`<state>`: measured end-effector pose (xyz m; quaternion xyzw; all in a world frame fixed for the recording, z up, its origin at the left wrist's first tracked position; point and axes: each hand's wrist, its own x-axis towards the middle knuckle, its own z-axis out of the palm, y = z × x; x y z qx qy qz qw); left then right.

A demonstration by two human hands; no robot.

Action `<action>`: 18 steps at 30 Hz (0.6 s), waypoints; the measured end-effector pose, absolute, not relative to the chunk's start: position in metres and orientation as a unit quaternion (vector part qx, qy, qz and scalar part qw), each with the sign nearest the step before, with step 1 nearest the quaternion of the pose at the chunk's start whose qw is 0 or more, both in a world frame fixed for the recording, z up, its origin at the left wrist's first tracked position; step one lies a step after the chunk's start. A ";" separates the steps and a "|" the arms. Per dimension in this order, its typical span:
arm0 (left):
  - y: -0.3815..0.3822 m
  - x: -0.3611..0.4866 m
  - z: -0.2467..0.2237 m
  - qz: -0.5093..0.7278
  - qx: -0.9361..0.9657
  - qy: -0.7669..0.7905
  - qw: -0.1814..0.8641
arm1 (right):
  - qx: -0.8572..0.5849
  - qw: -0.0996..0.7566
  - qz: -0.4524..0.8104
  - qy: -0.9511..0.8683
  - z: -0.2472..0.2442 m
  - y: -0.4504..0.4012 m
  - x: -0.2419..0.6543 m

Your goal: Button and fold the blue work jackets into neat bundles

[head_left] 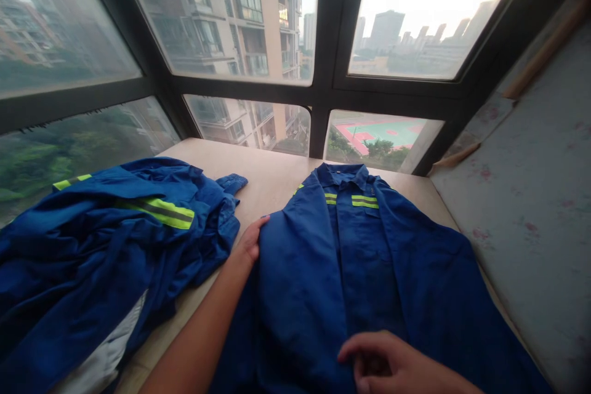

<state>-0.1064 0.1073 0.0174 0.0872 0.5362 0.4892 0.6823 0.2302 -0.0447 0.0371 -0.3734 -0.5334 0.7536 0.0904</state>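
Note:
A blue work jacket with yellow-green reflective strips lies spread out, collar toward the window and sleeves folded over its front. My left hand is at the jacket's left edge, its fingertips closed on the blue cloth of the sleeve. Low in the view, my right hand is over the lower front of the jacket, fingers curled in a loose bend; whether it touches the cloth is unclear, and nothing shows in it.
A crumpled pile of blue clothing with reflective strips and a pale grey patch lies at the left. Both rest on a light-coloured ledge. Dark-framed windows stand behind, and a floral-papered wall rises at the right.

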 end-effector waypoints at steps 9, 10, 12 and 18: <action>0.116 -0.116 0.010 0.463 0.060 0.534 0.704 | -0.539 0.288 0.441 -0.657 0.059 0.147 0.172; 0.117 -0.116 0.009 0.456 0.056 0.539 0.706 | -0.541 0.294 0.431 -0.659 0.060 0.166 0.162; 0.120 -0.116 0.006 0.449 0.046 0.552 0.701 | -0.547 0.302 0.410 -0.665 0.058 0.198 0.143; 0.115 -0.117 0.000 0.476 0.043 0.556 0.680 | -0.568 0.295 0.362 -0.678 0.037 0.263 0.110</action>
